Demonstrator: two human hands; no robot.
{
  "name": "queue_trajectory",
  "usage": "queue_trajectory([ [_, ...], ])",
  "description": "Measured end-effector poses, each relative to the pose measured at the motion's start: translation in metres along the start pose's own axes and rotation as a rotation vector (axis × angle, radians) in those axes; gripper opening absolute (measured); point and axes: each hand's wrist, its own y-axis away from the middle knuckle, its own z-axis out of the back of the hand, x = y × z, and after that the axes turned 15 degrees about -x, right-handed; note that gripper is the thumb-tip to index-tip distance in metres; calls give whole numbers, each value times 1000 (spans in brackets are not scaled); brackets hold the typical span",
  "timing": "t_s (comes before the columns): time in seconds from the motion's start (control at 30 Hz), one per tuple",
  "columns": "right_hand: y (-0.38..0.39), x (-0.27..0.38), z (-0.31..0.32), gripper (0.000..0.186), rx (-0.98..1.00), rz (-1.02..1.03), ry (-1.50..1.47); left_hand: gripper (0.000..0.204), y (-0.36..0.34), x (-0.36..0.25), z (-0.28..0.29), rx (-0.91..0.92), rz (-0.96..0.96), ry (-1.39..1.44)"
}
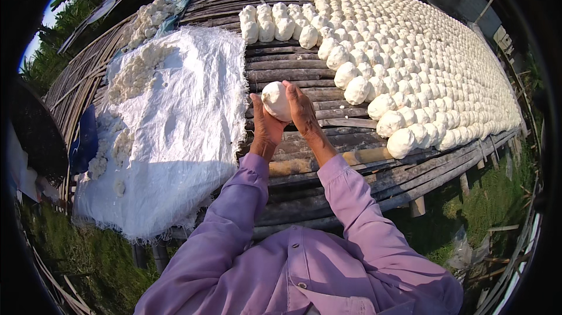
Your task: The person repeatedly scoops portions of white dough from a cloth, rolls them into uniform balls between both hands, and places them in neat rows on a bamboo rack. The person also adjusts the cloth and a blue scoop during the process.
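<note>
Grip: both bare hands close round one white dough-like ball (276,100); left hand (267,125) cups its left and underside, right hand (301,109) lies curved along its right side. Palms stand apart by the ball's own width, none to spare.

Position: ball is held up over the bamboo-pole platform (287,64), between the rows of formed white balls (404,86) to the right and the white woven sheet (193,92) to the left. Clumps of crumbly white material (136,75) lie along the sheet's left side.

Method (judgement): step in hand looks like pressing and rounding. Best worked over the platform, forearms level, so shed bits fall on the poles. Palms should push evenly from opposite sides, turning the ball slightly between presses; too hard a squeeze on one side would probably flatten or crack it. Fingertips serve last, to smooth loose edges.

Appearance: roughly round, comparable in form to its neighbours in the rows. Colour creamy white, matt. Exposed face fairly even, with slight dents; underside hidden by the hands. Small white flecks (342,106) dot the poles to its right.
</note>
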Motion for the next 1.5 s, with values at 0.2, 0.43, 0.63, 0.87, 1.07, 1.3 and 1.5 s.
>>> queue_trajectory([
  [0.2, 8, 5, 25, 66, -256, 336, 124, 90, 1, 22, -27, -2, 37, -16],
  [0.43, 34, -39, 70, 86, -175, -11, -254, 111, 32, 52, -28, 172, 178, -191],
  [0.63, 79, -77, 129, 96, -61, -347, -408, 106, 45, 77, -19, 252, 245, -304],
  [0.87, 25, -145, 164, 97, -595, -261, -39, 91, 70, 11, -5, 183, 50, -389],
  [1.07, -1, -150, 142, 82, -542, -294, 552, 74, 112, -115, 58, 121, -382, -481],
  [1.3, 80, -62, -57, 43, 63, -296, -27, 68, 197, -279, 195, -451, -907, -779],
  [1.5, 138, 52, -267, 35, 829, -302, -353, 68, 242, -339, 308, -675, -739, -1729],
])
